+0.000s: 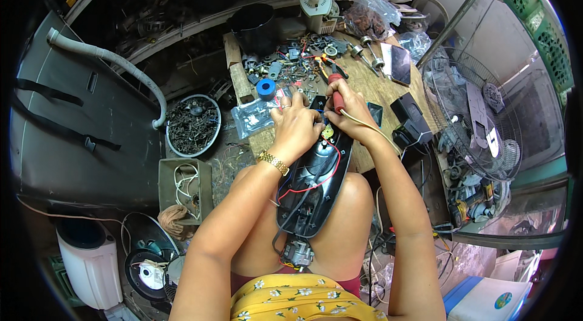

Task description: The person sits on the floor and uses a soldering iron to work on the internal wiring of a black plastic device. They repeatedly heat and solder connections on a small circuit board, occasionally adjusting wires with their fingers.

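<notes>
A long black plastic housing (pixel 303 210) rests on my lap, its far end at the table edge. A red wire (pixel 336 166) runs along its open inside, near a small yellow-green part (pixel 328 133). My left hand (pixel 294 128) is over the housing's far end. Its fingers are bent together beside a blue wire, and what they pinch is hidden. My right hand (pixel 355 112) is closed round the red handle of a soldering iron (pixel 337 95) with a pale cord. I cannot make out its tip. A small metal motor (pixel 297 253) hangs at the housing's near end.
Small parts (pixel 285 66), pliers (pixel 331 69), blue tape (pixel 266 89) and a phone (pixel 398 64) lie on the wooden table (pixel 261 142). At left stand a basin of screws (pixel 194 125) and a box (pixel 176 184). Wire fan guards (pixel 470 108) are at right.
</notes>
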Available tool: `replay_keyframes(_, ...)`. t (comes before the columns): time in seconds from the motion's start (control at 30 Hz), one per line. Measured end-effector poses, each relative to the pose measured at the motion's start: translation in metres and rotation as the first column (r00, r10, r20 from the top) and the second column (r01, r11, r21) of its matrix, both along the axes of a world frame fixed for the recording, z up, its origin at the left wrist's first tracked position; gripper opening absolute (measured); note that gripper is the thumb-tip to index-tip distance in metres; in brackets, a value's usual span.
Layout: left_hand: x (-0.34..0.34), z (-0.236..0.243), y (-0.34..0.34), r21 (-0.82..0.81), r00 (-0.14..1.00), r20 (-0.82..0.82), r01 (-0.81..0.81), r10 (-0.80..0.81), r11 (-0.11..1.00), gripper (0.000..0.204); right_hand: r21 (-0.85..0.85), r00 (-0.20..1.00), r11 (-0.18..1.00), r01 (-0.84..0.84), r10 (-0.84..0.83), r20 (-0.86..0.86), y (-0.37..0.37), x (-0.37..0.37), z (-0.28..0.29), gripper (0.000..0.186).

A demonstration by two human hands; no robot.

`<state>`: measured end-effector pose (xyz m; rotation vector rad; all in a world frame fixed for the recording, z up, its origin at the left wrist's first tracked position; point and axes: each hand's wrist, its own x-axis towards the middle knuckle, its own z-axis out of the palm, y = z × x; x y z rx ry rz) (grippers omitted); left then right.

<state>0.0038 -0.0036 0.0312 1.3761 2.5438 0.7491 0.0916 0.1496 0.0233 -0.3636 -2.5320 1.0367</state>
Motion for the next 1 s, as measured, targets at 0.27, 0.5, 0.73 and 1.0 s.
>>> replay_keyframes(0.27, -0.004, -0.011, 0.002, 0.011, 1.0, 0.013, -0.026, 0.026, 1.0, 0.016, 0.019, 1.0, 1.0, 0.013, -0.013, 0.011, 0.0, 0.0, -0.001, 0.042)
replay_keyframes(0.5, 0.008, 0.006, -0.021, 0.067, 0.995, -0.101, -0.016, 0.022, 0.998, 0.016, 0.016, 1.0, 1.0, 0.009, -0.01, 0.014, 0.0, 0.001, 0.001, 0.043)
replay_keyframes(0.73, 0.018, -0.003, -0.026, 0.043, 0.999, -0.02, -0.046, 0.047, 0.998, 0.017, -0.024, 0.999, 0.999, 0.024, -0.023, 0.028, 0.0, 0.002, 0.001, 0.043)
replay_keyframes(1.0, 0.024, 0.005, -0.025, 0.052, 0.999, -0.012, -0.035, 0.036, 0.998, 0.021, -0.018, 0.999, 0.999, 0.033, -0.033, 0.021, 0.0, 0.002, 0.0, 0.043)
